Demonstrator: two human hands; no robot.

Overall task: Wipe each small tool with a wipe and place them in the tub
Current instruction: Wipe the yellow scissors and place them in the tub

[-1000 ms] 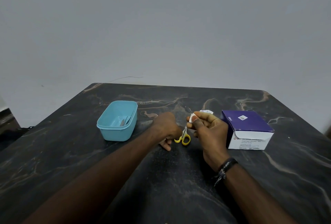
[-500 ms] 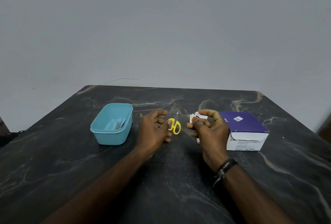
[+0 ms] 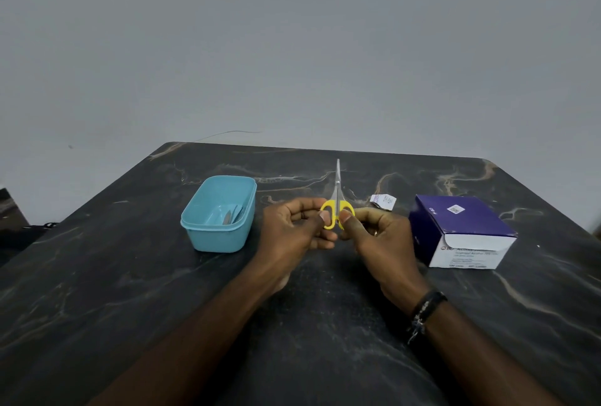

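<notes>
— What's in the grip?

— Both hands. My left hand [image 3: 294,230] pinches the left yellow loop of the scissors [image 3: 337,202], my right hand [image 3: 379,238] pinches the right one. The blades are together, the long axis pointing straight to the far side, above the table [image 3: 130,275].

— And the tub?

— The tub [image 3: 217,215] sits to the left, just beside my left hand, which is nearer, so I'd judge that hand carries them over. A wipe packet [image 3: 383,201] lies right of the scissors, near the box [image 3: 461,231].
</notes>
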